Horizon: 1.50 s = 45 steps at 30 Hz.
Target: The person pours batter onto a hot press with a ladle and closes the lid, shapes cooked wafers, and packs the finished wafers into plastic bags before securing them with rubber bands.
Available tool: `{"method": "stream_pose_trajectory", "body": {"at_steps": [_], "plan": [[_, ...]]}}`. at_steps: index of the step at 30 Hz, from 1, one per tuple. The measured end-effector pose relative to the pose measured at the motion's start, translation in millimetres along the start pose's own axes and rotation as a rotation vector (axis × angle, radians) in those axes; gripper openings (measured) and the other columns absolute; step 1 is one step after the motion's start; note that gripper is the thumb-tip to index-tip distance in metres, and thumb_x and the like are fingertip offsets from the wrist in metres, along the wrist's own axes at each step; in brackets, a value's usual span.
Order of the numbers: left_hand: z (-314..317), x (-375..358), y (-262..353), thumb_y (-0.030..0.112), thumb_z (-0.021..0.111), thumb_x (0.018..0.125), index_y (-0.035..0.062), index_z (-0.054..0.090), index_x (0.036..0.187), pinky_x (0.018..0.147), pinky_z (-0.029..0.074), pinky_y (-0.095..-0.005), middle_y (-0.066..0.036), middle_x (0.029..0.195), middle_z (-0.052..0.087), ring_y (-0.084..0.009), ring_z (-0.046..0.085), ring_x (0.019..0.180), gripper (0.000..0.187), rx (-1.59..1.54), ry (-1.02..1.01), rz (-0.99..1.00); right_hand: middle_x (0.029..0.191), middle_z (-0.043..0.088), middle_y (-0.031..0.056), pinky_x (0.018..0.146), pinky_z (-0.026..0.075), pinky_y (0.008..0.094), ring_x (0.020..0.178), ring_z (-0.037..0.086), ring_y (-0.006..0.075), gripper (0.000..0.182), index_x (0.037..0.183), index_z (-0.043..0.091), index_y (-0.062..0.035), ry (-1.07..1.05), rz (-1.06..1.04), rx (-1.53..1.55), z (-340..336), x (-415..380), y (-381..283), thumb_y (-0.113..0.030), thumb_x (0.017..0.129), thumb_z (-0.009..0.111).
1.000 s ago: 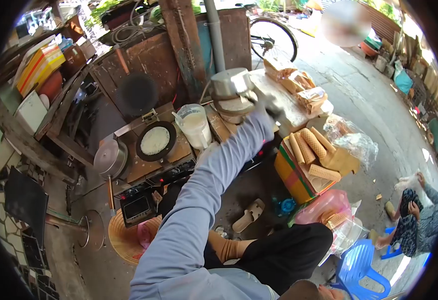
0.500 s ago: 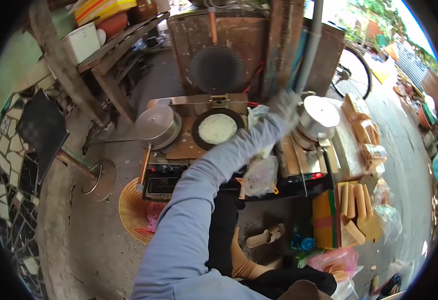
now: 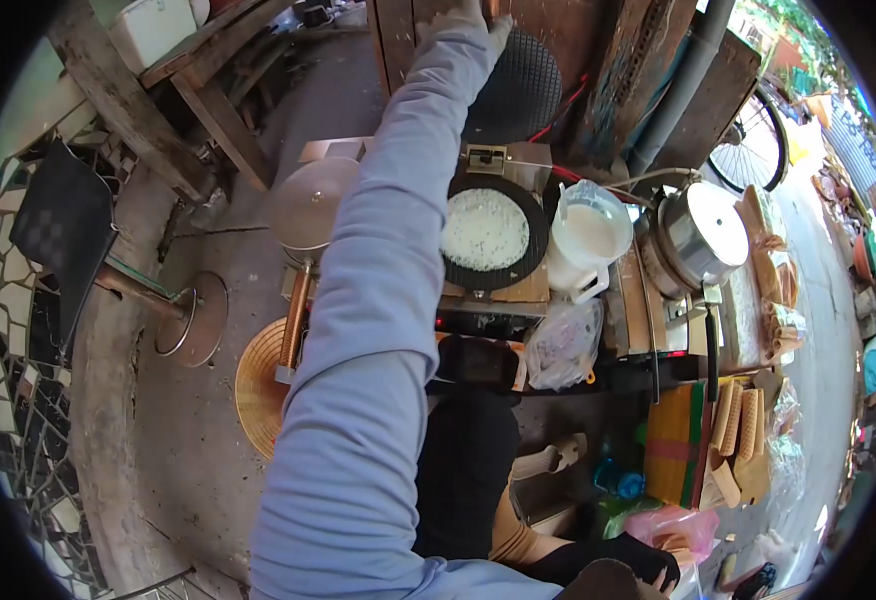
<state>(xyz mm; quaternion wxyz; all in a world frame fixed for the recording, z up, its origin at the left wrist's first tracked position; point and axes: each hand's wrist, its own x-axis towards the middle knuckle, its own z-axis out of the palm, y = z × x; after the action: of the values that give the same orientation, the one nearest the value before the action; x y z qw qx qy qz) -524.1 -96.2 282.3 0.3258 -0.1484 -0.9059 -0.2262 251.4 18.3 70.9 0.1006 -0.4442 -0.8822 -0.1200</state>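
Observation:
At the top edge, my left hand [image 3: 470,22] is closed around the wooden handle [image 3: 494,8] of a round, black, ridged pan [image 3: 526,88], which stands upright against a brown board. The frame edge cuts off part of the hand. My grey-blue sleeve crosses the stove and covers part of a lidded pan [image 3: 313,205]. Right of the forearm, a round white sheet of speckled batter [image 3: 485,230] lies on a black griddle [image 3: 531,255]. Beside it stands a clear pitcher [image 3: 590,235] of white liquid. My right hand cannot be seen.
A metal pot [image 3: 708,235] stands right of the pitcher, near a plastic bag [image 3: 564,345]. Rolled brown wafers [image 3: 733,420] lie in a box [image 3: 673,445] on the lower right. A woven basket [image 3: 258,390] and a black seat [image 3: 66,235] are at left.
My left hand has swung from the right side, near the metal pot, up and left to the upright pan's handle. The view has shifted, and the pitcher now shows fully.

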Motion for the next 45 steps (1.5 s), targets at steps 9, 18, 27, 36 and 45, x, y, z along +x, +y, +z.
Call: {"method": "stream_pose_trajectory", "body": {"at_steps": [9, 18, 27, 36, 45], "plan": [[-75.5, -76.8, 5.3, 0.028, 0.061, 0.077, 0.0088, 0.049, 0.115, 0.087, 0.042, -0.0418, -0.009, 0.104, 0.059, -0.0274, 0.057, 0.093, 0.044, -0.597, -0.531, 0.188, 0.118, 0.045, 0.0144, 0.093, 0.028, 0.0466, 0.111, 0.041, 0.031, 0.049, 0.117, 0.049, -0.0124, -0.105, -0.243, -0.001, 0.7, 8.7, 7.8, -0.029, 0.072, 0.057], [-81.0, -339.1, -61.2, 0.032, 0.067, 0.064, 0.0231, 0.058, 0.087, 0.101, 0.02, -0.0506, -0.002, 0.106, 0.054, -0.023, 0.046, 0.108, 0.026, -0.16, -0.266, 0.776, 0.121, 0.043, 0.0101, 0.098, 0.021, 0.0456, 0.114, 0.038, 0.028, 0.048, 0.116, 0.051, -0.0151, -0.178, -0.188, 0.055, -0.6, 7.3, 4.8, -0.027, 0.07, 0.058], [-177.8, -378.8, -216.7, 0.033, 0.061, 0.076, 0.0083, 0.05, 0.092, 0.051, 0.041, -0.0322, -0.013, 0.078, 0.053, -0.0206, 0.05, 0.06, 0.032, -0.508, -0.326, -1.067, 0.11, 0.051, 0.0122, 0.089, 0.033, 0.0447, 0.104, 0.046, 0.0295, 0.04, 0.111, 0.055, -0.0145, -0.021, -0.318, 0.087, -24.0, 16.3, -10.9, -0.037, 0.079, 0.051], [-251.8, -149.9, -155.1, 0.031, 0.056, 0.082, 0.0087, 0.053, 0.078, 0.051, 0.047, -0.0255, -0.003, 0.071, 0.055, -0.0148, 0.054, 0.058, 0.023, -1.661, -0.085, -0.596, 0.094, 0.059, 0.008, 0.07, 0.043, 0.0383, 0.089, 0.054, 0.0244, 0.032, 0.096, 0.063, -0.0159, 0.249, -0.487, -0.04, -38.5, 25.8, -24.1, -0.04, 0.083, 0.048], [-211.1, -295.0, -151.5, 0.015, 0.046, 0.084, 0.0014, 0.047, 0.107, 0.073, 0.044, -0.027, -0.012, 0.098, 0.056, -0.0186, 0.055, 0.088, 0.028, -0.903, -0.161, -0.414, 0.113, 0.046, 0.0175, 0.098, 0.023, 0.0498, 0.111, 0.04, 0.0326, 0.04, 0.107, 0.053, -0.0056, -0.117, -0.098, 0.269, -49.8, 13.8, -22.8, -0.019, 0.07, 0.06]]}}
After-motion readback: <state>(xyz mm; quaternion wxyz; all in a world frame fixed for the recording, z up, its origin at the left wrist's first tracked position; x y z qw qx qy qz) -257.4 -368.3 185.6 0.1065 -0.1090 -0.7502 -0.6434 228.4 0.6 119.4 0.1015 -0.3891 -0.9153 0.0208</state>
